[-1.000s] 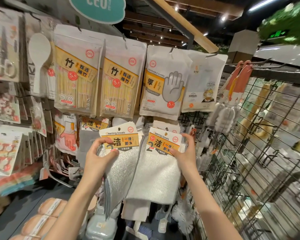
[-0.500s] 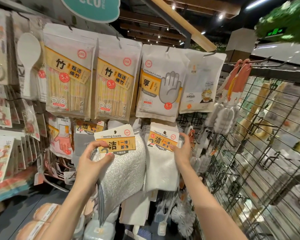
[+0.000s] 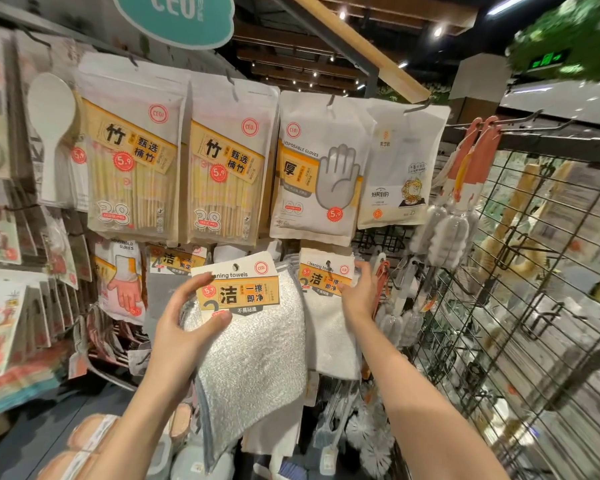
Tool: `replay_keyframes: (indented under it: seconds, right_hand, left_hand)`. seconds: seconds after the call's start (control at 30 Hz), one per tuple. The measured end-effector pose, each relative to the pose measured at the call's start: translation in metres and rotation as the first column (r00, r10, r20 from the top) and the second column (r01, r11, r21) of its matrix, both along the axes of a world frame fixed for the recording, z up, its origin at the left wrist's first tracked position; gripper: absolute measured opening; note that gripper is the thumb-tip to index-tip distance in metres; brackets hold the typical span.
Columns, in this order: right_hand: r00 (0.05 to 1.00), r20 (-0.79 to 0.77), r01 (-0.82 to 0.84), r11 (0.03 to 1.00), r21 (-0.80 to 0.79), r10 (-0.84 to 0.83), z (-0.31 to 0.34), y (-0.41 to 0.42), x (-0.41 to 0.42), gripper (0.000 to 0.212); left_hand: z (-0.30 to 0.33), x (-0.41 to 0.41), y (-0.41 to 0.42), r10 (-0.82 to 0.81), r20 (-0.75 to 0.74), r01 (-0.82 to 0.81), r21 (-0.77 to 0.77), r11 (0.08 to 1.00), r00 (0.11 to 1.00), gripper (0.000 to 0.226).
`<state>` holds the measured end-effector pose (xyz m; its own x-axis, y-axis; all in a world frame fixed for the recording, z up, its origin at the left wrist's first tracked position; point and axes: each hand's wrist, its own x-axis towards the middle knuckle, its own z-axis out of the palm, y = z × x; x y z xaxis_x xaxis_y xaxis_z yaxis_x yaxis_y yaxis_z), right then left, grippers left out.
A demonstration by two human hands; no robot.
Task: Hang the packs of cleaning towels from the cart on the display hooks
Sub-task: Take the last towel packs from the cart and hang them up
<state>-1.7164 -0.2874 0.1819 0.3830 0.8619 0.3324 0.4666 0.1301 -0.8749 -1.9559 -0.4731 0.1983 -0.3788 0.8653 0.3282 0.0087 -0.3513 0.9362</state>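
Observation:
My left hand grips a pack of cleaning towels by the left edge of its white and orange header card; the grey-white cloth hangs below, tilted. My right hand rests on the right edge of a second towel pack, which hangs on a display hook in the lower row with its white cloth straight down. The held pack overlaps the hanging one on its left. A third towel pack hangs further left, partly hidden behind my left hand's pack. The cart is out of view.
Above hang two chopstick bags, a disposable gloves bag and a white bag. Bottle brushes hang at the right by a black wire grid panel. Household glove packs hang at the left.
The pack in my left hand has moved up and right, closer to the display and over the hanging pack's left edge. My right hand stays on the hanging pack.

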Motion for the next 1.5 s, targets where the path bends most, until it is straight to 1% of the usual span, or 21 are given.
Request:
replay_keyframes:
  seconds: [0.17,0.33,0.43,0.57,0.67,0.73,0.83,0.9,0.97,1.03,1.1,1.17,1.27,1.4,1.5]
  right_hand:
    - [1.0,0.025,-0.009,1.0,0.017,0.008,0.002,-0.002,0.0,0.05]
    - [0.999,0.039,-0.023,1.0,-0.015,0.024,-0.001,-0.006,0.005,0.059]
    - [0.996,0.066,-0.05,0.998,-0.046,0.053,-0.002,-0.009,0.009,0.066]
    - [0.992,0.074,-0.093,0.994,-0.052,0.097,0.0,-0.022,0.015,0.072]
    - [0.988,0.049,-0.146,0.989,-0.036,0.148,0.007,-0.04,0.018,0.072]
    - [0.976,0.02,-0.216,0.976,-0.014,0.217,0.016,-0.057,0.017,0.068]
    - [0.931,-0.03,-0.362,0.932,0.009,0.363,0.032,-0.087,0.012,0.059]
    - [0.897,-0.007,-0.442,0.897,0.022,0.443,0.043,-0.105,0.007,0.052]
    - [0.856,0.024,-0.517,0.855,0.037,0.516,0.051,-0.122,0.001,0.048]
    - [0.817,0.043,-0.576,0.817,0.024,0.575,0.055,-0.135,-0.005,0.05]
    - [0.786,0.036,-0.618,0.786,0.007,0.617,0.058,-0.143,-0.01,0.058]
    - [0.773,0.059,-0.632,0.775,-0.007,0.631,0.061,-0.148,-0.015,0.064]
    - [0.787,0.101,-0.61,0.792,-0.021,0.609,0.063,-0.152,-0.018,0.067]
    - [0.803,0.078,-0.591,0.807,-0.026,0.591,0.062,-0.156,-0.02,0.062]
    - [0.812,0.079,-0.581,0.813,0.028,0.578,0.062,-0.159,-0.021,0.052]
  left_hand:
    - [0.001,0.003,-0.002,0.009,0.01,-0.009,0.042,0.999,1.0,0.079]
    - [0.0,0.005,-0.004,0.03,0.032,-0.032,0.036,0.999,0.999,0.084]
    - [-0.002,0.004,-0.006,0.019,0.062,-0.02,0.013,1.0,0.998,0.08]
    - [-0.001,0.005,-0.01,0.006,0.056,-0.008,0.038,0.999,0.998,0.078]
    - [-0.003,0.007,-0.011,0.003,0.059,-0.005,0.03,1.0,0.998,0.077]
    - [-0.003,0.008,-0.012,0.006,0.044,-0.006,0.013,1.0,0.999,0.074]
    - [-0.002,0.012,-0.014,0.021,0.012,-0.021,0.015,1.0,1.0,0.059]
    - [-0.002,0.015,-0.015,0.024,0.001,-0.024,0.01,1.0,1.0,0.049]
    - [-0.003,0.019,-0.016,0.009,0.011,-0.009,0.011,1.0,1.0,0.044]
    - [-0.005,0.022,-0.018,-0.013,0.011,0.013,0.004,1.0,1.0,0.041]
    - [-0.005,0.024,-0.019,-0.035,0.001,0.035,-0.001,0.999,0.999,0.041]
    - [-0.006,0.026,-0.02,-0.058,-0.014,0.058,-0.006,0.998,0.998,0.042]
    - [-0.006,0.027,-0.022,-0.077,-0.012,0.077,-0.017,0.997,0.997,0.042]
    - [-0.005,0.031,-0.024,-0.023,-0.029,0.023,-0.014,1.0,0.999,0.042]
    - [-0.006,0.033,-0.026,0.01,-0.02,-0.01,-0.01,1.0,1.0,0.039]
